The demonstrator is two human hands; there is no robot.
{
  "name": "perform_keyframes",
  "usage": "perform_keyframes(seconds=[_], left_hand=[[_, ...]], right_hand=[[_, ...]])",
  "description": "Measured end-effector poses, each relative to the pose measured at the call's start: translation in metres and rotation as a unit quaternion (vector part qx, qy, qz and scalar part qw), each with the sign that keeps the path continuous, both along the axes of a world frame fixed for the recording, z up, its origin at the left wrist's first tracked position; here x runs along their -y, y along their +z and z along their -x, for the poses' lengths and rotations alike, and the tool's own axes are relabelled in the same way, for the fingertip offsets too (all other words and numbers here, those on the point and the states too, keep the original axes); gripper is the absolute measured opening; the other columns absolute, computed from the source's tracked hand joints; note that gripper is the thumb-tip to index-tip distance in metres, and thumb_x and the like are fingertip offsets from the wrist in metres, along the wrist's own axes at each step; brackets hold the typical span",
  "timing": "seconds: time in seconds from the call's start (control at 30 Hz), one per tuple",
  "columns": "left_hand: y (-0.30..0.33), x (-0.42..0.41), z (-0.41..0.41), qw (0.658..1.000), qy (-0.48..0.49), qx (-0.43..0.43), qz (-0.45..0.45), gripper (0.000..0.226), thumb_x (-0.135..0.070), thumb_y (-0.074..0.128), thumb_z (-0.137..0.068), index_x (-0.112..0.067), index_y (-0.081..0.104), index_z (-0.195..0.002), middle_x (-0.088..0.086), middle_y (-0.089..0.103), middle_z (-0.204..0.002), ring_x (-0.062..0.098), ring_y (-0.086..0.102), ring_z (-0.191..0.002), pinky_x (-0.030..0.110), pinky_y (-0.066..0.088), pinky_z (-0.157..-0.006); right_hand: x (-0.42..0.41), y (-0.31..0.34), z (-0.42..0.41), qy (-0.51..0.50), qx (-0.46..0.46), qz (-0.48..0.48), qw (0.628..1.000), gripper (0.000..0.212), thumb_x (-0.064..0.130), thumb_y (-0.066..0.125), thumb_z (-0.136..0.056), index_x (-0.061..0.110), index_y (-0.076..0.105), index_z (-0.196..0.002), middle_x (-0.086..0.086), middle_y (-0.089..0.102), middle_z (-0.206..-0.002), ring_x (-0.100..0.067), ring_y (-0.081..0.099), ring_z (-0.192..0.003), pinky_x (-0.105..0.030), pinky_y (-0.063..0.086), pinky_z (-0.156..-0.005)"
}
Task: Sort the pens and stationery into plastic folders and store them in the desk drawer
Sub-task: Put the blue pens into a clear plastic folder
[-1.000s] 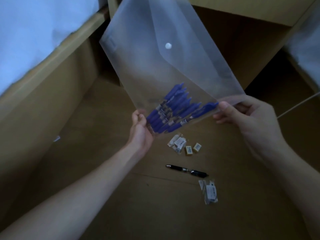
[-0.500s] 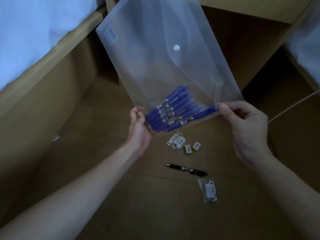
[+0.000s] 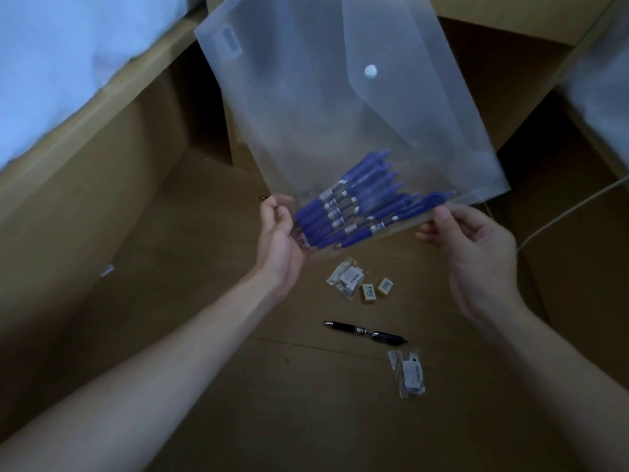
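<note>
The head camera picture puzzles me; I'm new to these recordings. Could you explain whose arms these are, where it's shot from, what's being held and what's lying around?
There is no machine here. A person wears a wide-angle camera on the head, looking forward and down, so the two bare arms are their own.

Both hands hold up a translucent plastic folder with a white snap button. The left hand grips its lower corner; the right hand pinches the bottom edge. Inside lies a bunch of blue pens.

Below, on the brown wooden surface, lie one black pen, two small yellowish erasers and small clear packets, with another packet nearer the camera.
</note>
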State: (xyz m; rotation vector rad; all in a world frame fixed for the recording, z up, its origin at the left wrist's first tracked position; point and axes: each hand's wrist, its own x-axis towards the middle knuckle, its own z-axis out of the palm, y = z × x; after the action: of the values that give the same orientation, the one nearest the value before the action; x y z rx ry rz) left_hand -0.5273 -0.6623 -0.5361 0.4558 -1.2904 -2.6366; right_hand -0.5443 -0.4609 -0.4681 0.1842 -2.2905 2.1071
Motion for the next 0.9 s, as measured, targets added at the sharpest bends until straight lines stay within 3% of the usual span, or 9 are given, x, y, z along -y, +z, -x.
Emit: perform_keyframes(seconds=[0.1, 0.2, 0.37, 0.43, 0.5, 0.6, 0.67, 0.77, 0.9], left_hand=[[0.006, -0.006, -0.001, 1.000, -0.013, -0.010, -0.003, 0.024, -0.019, 0.018, -0.106, -0.025, 0.041, -0.101, 0.012, 0.060, -0.106, 0.016, 0.068, -0.083, 0.041, 0.059, -0.067], [0.006, -0.008, -0.001, 1.000, -0.015, -0.011, -0.001, 0.024, -0.019, 0.018, -0.105, -0.025, 0.041, -0.101, 0.015, 0.057, -0.112, 0.024, 0.063, -0.094, 0.054, 0.053, -0.083], [0.003, -0.007, -0.001, 1.000, -0.004, -0.029, -0.011, 0.025, -0.023, 0.019, -0.106, -0.025, 0.043, -0.099, 0.009, 0.060, -0.103, 0.019, 0.063, -0.088, 0.046, 0.054, -0.080], [0.000, -0.006, 0.001, 1.000, -0.015, -0.020, -0.018, 0.026, -0.029, 0.019, -0.105, -0.027, 0.045, -0.101, 0.011, 0.060, -0.111, 0.023, 0.062, -0.096, 0.050, 0.051, -0.086], [-0.003, -0.005, 0.001, 0.998, -0.048, 0.019, -0.027, 0.030, -0.038, 0.017, -0.103, -0.032, 0.046, -0.107, 0.013, 0.058, -0.123, 0.025, 0.061, -0.102, 0.051, 0.050, -0.088], [-0.007, 0.001, 0.001, 0.996, -0.058, 0.045, -0.058, 0.039, -0.049, 0.016, -0.100, -0.032, 0.046, -0.118, 0.013, 0.056, -0.129, 0.025, 0.062, -0.105, 0.045, 0.051, -0.084], [-0.005, 0.004, 0.002, 0.996, -0.047, 0.021, -0.074, 0.043, -0.050, 0.016, -0.100, -0.029, 0.046, -0.121, 0.013, 0.057, -0.129, 0.029, 0.059, -0.113, 0.052, 0.048, -0.093], [0.001, 0.000, 0.006, 0.995, -0.058, 0.008, -0.082, 0.042, -0.052, 0.017, -0.099, -0.027, 0.044, -0.120, 0.014, 0.058, -0.129, 0.030, 0.059, -0.115, 0.055, 0.046, -0.095], [-0.001, -0.002, 0.008, 0.994, -0.050, 0.022, -0.089, 0.040, -0.051, 0.020, -0.099, -0.026, 0.040, -0.124, 0.014, 0.057, -0.130, 0.029, 0.059, -0.114, 0.051, 0.049, -0.090]], right_hand=[[-0.002, 0.007, 0.005, -0.018, 0.004, 0.055, 0.998, 0.023, 0.032, 0.056, -0.081, 0.015, 0.065, -0.094, 0.001, 0.067, -0.094, -0.010, 0.064, -0.086, -0.021, 0.054, -0.076], [-0.006, 0.012, 0.009, -0.037, -0.006, 0.062, 0.997, 0.039, 0.044, 0.063, -0.068, 0.016, 0.066, -0.094, 0.001, 0.068, -0.098, -0.014, 0.064, -0.094, -0.021, 0.053, -0.078], [-0.008, 0.018, 0.005, 0.014, -0.046, 0.057, 0.997, 0.035, 0.044, 0.061, -0.072, 0.020, 0.065, -0.098, 0.004, 0.067, -0.100, -0.013, 0.063, -0.098, -0.023, 0.053, -0.080], [-0.003, 0.022, 0.004, 0.030, -0.071, 0.046, 0.996, 0.031, 0.043, 0.057, -0.080, 0.022, 0.062, -0.102, 0.003, 0.066, -0.102, -0.011, 0.063, -0.101, -0.021, 0.052, -0.083], [0.006, 0.019, 0.005, 0.052, -0.086, -0.027, 0.995, 0.035, 0.046, 0.053, -0.084, 0.021, 0.061, -0.107, 0.004, 0.067, -0.101, -0.005, 0.063, -0.099, -0.017, 0.049, -0.082], [0.014, 0.010, 0.002, 0.078, -0.071, -0.086, 0.991, 0.032, 0.039, 0.053, -0.081, 0.023, 0.061, -0.108, 0.021, 0.069, -0.095, 0.001, 0.063, -0.094, -0.020, 0.050, -0.081], [0.016, 0.016, -0.003, 0.106, -0.107, -0.070, 0.986, 0.028, 0.031, 0.050, -0.083, 0.023, 0.059, -0.108, 0.031, 0.065, -0.095, 0.005, 0.061, -0.097, -0.015, 0.050, -0.080], [0.018, 0.027, -0.005, 0.125, -0.133, -0.042, 0.982, 0.028, 0.029, 0.044, -0.087, 0.022, 0.057, -0.110, 0.031, 0.066, -0.096, 0.007, 0.061, -0.097, -0.011, 0.048, -0.079], [0.017, 0.019, 0.000, 0.117, -0.100, -0.077, 0.985, 0.038, 0.037, 0.049, -0.084, 0.017, 0.060, -0.115, 0.024, 0.067, -0.101, -0.002, 0.063, -0.099, -0.024, 0.052, -0.085]])
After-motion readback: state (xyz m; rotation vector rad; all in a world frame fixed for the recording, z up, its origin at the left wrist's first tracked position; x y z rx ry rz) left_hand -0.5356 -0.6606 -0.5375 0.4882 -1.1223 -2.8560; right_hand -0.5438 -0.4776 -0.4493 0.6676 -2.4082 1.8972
